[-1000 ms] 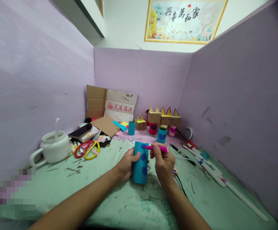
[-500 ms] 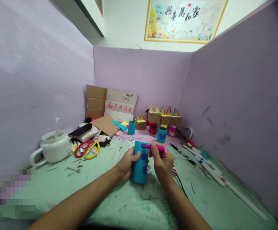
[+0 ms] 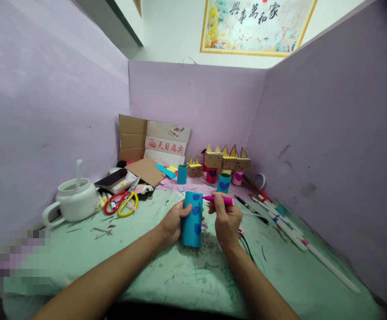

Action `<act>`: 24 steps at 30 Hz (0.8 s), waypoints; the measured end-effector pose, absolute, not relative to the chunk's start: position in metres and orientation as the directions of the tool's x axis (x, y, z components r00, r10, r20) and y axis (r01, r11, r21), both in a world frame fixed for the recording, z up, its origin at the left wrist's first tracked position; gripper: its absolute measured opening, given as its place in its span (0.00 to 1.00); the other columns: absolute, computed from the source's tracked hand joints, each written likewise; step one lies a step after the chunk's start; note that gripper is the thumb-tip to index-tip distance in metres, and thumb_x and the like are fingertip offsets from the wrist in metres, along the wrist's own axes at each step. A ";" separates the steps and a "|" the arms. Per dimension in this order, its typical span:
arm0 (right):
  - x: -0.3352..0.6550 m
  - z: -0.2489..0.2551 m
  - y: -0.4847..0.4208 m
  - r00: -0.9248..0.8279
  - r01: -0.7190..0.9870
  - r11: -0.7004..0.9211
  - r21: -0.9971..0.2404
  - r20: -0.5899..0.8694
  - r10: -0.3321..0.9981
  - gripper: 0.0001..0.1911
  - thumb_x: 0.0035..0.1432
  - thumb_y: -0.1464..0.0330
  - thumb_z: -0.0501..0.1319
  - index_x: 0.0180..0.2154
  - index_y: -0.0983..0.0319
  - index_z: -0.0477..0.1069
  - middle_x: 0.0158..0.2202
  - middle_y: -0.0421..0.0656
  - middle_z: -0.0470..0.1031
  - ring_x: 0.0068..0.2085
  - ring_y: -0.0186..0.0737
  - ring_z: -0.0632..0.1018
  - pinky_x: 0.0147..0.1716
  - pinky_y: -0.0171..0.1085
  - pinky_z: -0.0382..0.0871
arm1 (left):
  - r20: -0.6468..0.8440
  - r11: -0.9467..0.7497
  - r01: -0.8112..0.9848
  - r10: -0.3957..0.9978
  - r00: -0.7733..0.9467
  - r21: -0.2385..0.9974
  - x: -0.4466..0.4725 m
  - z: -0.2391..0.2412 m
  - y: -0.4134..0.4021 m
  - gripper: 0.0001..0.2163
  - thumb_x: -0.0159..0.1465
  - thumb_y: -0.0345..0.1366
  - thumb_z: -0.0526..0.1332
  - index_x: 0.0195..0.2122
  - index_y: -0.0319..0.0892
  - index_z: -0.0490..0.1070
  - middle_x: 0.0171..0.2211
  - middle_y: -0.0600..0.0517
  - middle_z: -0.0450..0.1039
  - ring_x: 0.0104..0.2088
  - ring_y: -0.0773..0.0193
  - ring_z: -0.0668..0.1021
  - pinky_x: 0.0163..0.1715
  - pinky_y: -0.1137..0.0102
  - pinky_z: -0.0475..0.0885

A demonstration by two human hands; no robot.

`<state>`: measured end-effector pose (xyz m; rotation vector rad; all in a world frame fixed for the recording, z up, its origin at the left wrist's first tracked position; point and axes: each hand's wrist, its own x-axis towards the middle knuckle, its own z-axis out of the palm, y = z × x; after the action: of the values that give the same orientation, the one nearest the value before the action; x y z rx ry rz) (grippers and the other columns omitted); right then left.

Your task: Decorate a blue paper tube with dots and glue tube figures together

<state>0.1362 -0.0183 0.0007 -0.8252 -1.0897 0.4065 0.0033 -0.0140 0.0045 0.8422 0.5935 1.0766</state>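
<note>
My left hand (image 3: 176, 222) wraps round a blue paper tube (image 3: 189, 231), held nearly upright over the table with the thumb across its front. Three dark blue patches run down the tube's right side. Between the fingers of my right hand (image 3: 227, 222) is a pink marker (image 3: 221, 201), its tip pointing left at the tube's upper edge. Whether the tip touches the paper I cannot tell. Behind the hands stands a shorter blue tube with a heart (image 3: 224, 183), and farther left a plain blue tube (image 3: 182, 174).
Scissors (image 3: 126, 200) with red and yellow handles lie left, near a white teapot (image 3: 76, 206) and a phone (image 3: 111, 178). Cardboard cat figures (image 3: 213, 160) stand at the back before a cardboard sheet (image 3: 166, 144). White pens (image 3: 289, 231) lie along the right wall.
The marker tip has moved right, from the top patch to the tube's edge. The tube has turned slightly, so its patches show more fully. The whole view has shifted a little.
</note>
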 end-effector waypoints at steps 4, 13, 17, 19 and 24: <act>0.134 0.001 -0.019 0.429 0.107 0.639 -0.762 0.615 0.662 0.16 0.60 0.56 0.60 0.33 0.64 0.73 0.19 0.36 0.69 0.22 0.34 0.70 0.24 0.36 0.65 | -0.015 0.227 -0.511 0.923 0.386 0.829 0.003 0.004 -0.013 0.10 0.59 0.33 0.64 0.41 0.37 0.70 0.32 0.46 0.77 0.30 0.57 0.79 0.31 0.65 0.74; 0.134 -0.001 -0.019 0.376 0.181 0.642 -0.745 0.656 0.655 0.16 0.60 0.56 0.60 0.34 0.63 0.73 0.20 0.36 0.70 0.22 0.35 0.72 0.25 0.36 0.66 | -0.003 0.218 -0.504 0.919 0.394 0.836 0.002 0.005 -0.014 0.10 0.59 0.33 0.63 0.42 0.38 0.70 0.33 0.46 0.78 0.30 0.58 0.79 0.31 0.66 0.74; 0.135 0.001 -0.020 0.381 0.177 0.659 -0.731 0.669 0.639 0.15 0.61 0.57 0.60 0.33 0.63 0.72 0.20 0.36 0.69 0.22 0.35 0.71 0.25 0.36 0.66 | 0.006 0.217 -0.507 0.916 0.402 0.834 0.002 0.005 -0.015 0.13 0.59 0.34 0.65 0.44 0.38 0.70 0.34 0.46 0.78 0.31 0.57 0.80 0.31 0.66 0.74; 0.135 0.001 -0.020 0.401 0.139 0.677 -0.723 0.666 0.628 0.15 0.61 0.57 0.59 0.33 0.63 0.72 0.19 0.35 0.68 0.22 0.35 0.71 0.25 0.36 0.66 | 0.006 0.219 -0.507 0.914 0.406 0.834 0.002 0.005 -0.015 0.14 0.58 0.35 0.65 0.45 0.38 0.70 0.34 0.46 0.78 0.31 0.56 0.80 0.32 0.64 0.74; 0.135 0.000 -0.019 0.393 0.176 0.655 -0.735 0.663 0.637 0.16 0.61 0.57 0.60 0.34 0.63 0.73 0.20 0.36 0.70 0.23 0.35 0.71 0.26 0.36 0.66 | 0.018 0.207 -0.508 0.915 0.403 0.836 0.002 0.005 -0.015 0.12 0.59 0.34 0.65 0.43 0.38 0.70 0.35 0.45 0.78 0.31 0.56 0.80 0.32 0.64 0.74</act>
<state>0.1354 -0.0189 0.0000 -0.8439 -1.1587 0.3418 0.0019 -0.0150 0.0046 0.8844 0.5561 1.0647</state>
